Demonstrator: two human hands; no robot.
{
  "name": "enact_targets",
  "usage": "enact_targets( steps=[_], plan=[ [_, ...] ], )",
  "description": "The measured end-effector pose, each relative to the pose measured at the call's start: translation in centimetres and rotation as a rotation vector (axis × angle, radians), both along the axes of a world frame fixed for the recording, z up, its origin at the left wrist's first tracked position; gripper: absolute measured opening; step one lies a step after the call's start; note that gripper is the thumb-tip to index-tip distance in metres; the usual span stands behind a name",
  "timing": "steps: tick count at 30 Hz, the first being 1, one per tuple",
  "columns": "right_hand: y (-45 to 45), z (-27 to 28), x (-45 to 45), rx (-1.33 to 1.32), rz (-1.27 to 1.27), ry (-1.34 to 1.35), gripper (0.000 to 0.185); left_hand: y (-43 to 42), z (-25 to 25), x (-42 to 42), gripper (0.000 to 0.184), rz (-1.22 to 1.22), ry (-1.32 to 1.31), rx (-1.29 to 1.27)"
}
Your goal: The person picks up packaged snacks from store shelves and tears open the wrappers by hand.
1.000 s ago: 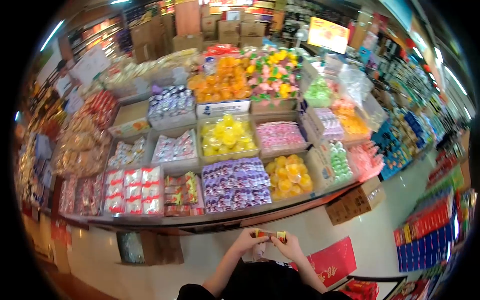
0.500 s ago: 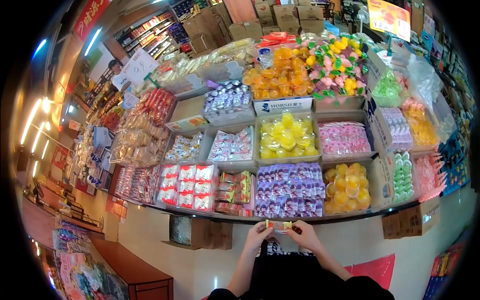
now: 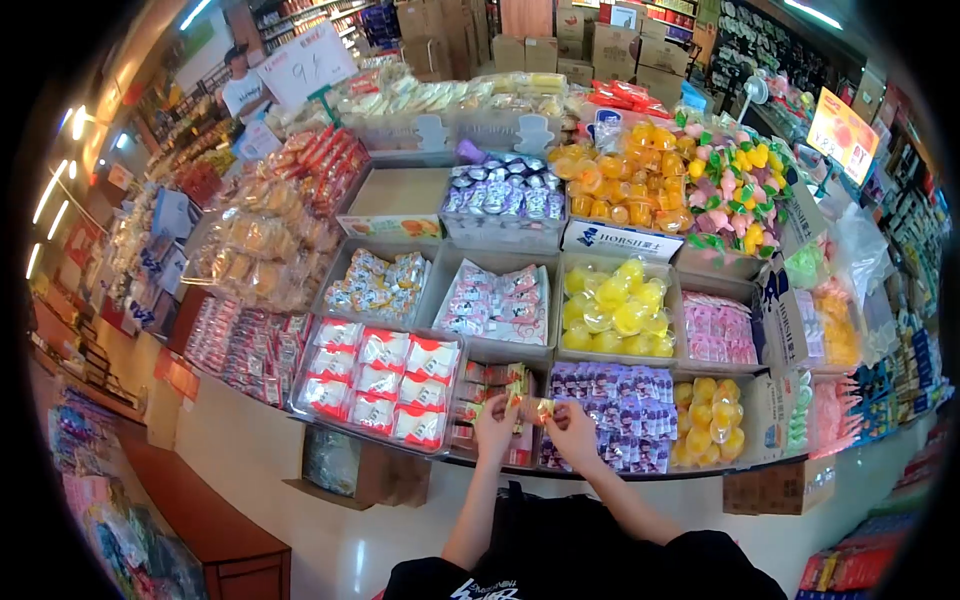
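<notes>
- Held item: the small packet (image 3: 531, 409) spans the gap between the two sets of fingertips, one end at each hand.
- Left hand (image 3: 494, 432): thumb and fingers are closed narrowly on the packet's left end.
- Right hand (image 3: 570, 436): thumb and fingers are closed narrowly on the packet's right end.
- Stage reached, as judged: the packet is in hand and gripped at both ends.
- Stage outstanding, as judged: the packet is not set down, and neither hand is free of it.
- Wrapper condition: cannot be determined; the fingers cover both ends and the print is too small to read.
- Beyond the left fingers: red-and-yellow packets (image 3: 487, 377) fill a narrow bin. Their colours resemble those of the held item. Contact between the left hand and this bin cannot be determined.
- Left of the left fingers: white-and-red packets (image 3: 380, 382) lie in rows in a tray.
- Beyond and right of the right fingers: purple packets (image 3: 622, 400) are laid in overlapping rows.
- Farther right of the fingers: orange-yellow cups (image 3: 708, 420) are piled in a bin.
- Farther beyond the fingertips: light-coloured sachets (image 3: 497, 300) lie in a bin, with yellow cups (image 3: 618, 308) in the compartment to the right.
</notes>
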State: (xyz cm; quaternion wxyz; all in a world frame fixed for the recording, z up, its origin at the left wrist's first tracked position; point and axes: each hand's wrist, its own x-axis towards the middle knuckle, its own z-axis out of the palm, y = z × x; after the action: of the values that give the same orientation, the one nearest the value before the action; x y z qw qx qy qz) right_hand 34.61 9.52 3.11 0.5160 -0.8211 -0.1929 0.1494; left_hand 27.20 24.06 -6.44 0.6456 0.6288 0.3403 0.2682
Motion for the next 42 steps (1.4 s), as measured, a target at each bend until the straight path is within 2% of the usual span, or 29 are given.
enact_targets(
  steps=[2, 3, 6, 7, 10, 14, 15, 17, 19, 22, 23, 26, 27, 30, 32, 34, 36, 37, 39, 40, 42],
  plan=[
    [3.1, -1.8, 1.4, -0.036, 0.015, -0.062, 0.021, 1.6, -0.5, 1.6, 0.029, 0.067, -0.049, 0.038],
    [4.6, -2.4, 1.9, -0.051, 0.000, -0.078, 0.021, 2.5, -1.5, 2.3, 0.026, 0.081, 0.054, 0.150],
    [8.0, -5.7, 3.7, -0.065, -0.006, -0.101, 0.020, 4.8, -1.4, 3.6, 0.027, 0.041, 0.187, 0.253],
    [8.7, -6.3, 4.2, -0.087, -0.015, -0.063, 0.021, 5.6, -0.8, 3.8, 0.026, -0.029, 0.232, 0.204],
    [10.3, -7.4, 5.2, -0.105, 0.003, -0.031, 0.023, 7.0, -1.0, 4.7, 0.026, 0.024, 0.250, 0.264],
    [11.4, -9.3, 5.8, -0.185, 0.078, -0.015, 0.029, 8.1, -2.2, 5.4, 0.027, 0.022, 0.314, 0.105],
    [11.6, -9.6, 5.8, -0.230, 0.083, 0.040, 0.030, 8.1, -2.3, 5.3, 0.029, 0.009, 0.321, 0.140],
    [11.5, -9.6, 5.6, -0.133, 0.045, 0.121, 0.030, 7.7, -2.0, 5.2, 0.030, -0.031, 0.379, 0.118],
    [11.1, -8.4, 5.2, -0.034, 0.008, 0.224, 0.026, 7.2, 1.0, 5.4, 0.032, -0.074, 0.468, 0.061],
    [8.8, -5.3, 3.6, 0.184, -0.043, 0.262, 0.024, 6.1, -2.7, 5.0, 0.031, -0.093, 0.353, 0.415],
    [7.4, -5.6, 3.0, 0.227, -0.071, 0.315, 0.021, 5.8, -2.1, 4.9, 0.029, -0.137, 0.315, 0.348],
    [2.3, -4.8, 0.1, 0.222, -0.110, 0.400, 0.021, 4.5, -2.4, 4.3, 0.028, -0.161, 0.208, 0.395],
    [0.9, -4.2, -1.1, 0.221, -0.101, 0.393, 0.020, 4.2, -0.8, 4.0, 0.030, -0.258, 0.284, 0.212],
    [-3.9, -3.8, -4.4, 0.235, -0.117, 0.433, 0.019, 3.1, -3.3, 4.0, 0.030, -0.220, 0.217, 0.342],
    [-7.0, -3.5, -6.2, 0.259, -0.163, 0.426, 0.019, 3.0, -3.5, 4.5, 0.028, -0.226, 0.179, 0.258],
    [-10.2, -3.8, -7.2, 0.266, -0.204, 0.457, 0.019, 3.8, -6.9, 5.2, 0.028, -0.198, 0.059, 0.396],
    [-13.1, -3.4, -8.0, 0.311, -0.230, 0.404, 0.020, 4.6, -7.3, 5.9, 0.032, -0.225, 0.051, 0.440],
    [-14.6, -3.2, -8.5, 0.337, -0.248, 0.375, 0.021, 4.6, -7.3, 5.9, 0.031, -0.245, -0.013, 0.350],
    [-17.6, -3.8, -9.5, 0.375, -0.281, 0.342, 0.021, 4.2, -6.4, 6.3, 0.029, -0.242, 0.223, 0.654],
    [-19.1, -4.1, -10.0, 0.422, -0.292, 0.344, 0.021, 2.9, -4.0, 5.7, 0.030, -0.267, 0.089, 0.698],
    [-21.7, -3.3, -11.8, 0.401, -0.372, 0.340, 0.021, 0.8, -5.3, 6.5, 0.026, -0.257, -0.034, 0.700]
  ],
)
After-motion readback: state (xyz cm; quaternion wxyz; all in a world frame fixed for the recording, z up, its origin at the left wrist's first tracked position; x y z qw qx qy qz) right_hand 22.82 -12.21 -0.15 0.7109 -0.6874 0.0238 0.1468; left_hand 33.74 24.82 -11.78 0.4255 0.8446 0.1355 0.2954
